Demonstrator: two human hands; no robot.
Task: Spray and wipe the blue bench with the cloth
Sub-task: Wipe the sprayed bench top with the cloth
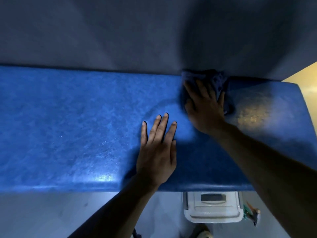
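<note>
The blue bench [68,126] is stretching across the view, its far edge meeting a grey wall [137,31]. The dark blue cloth [216,81] is lying bunched on the bench top at that far edge, touching the wall, toward the bench's right end. The right hand [204,107] is pressing flat on the cloth, its fingers [190,88] straight and spread, not curled round the fabric. The left hand [157,152] is resting palm down on the bare bench just beside and nearer than the right, fingers [161,124] straight and released, holding nothing. Both forearms are reaching over the near edge of the bench. To the right of the cloth a dull yellowish patch [250,115] is showing on the surface. Below the near edge, on the floor [51,215], a white plastic bin [212,208] is standing partly under the bench, with a greenish object [252,212], too blurred to identify, just beside it on the right.
</note>
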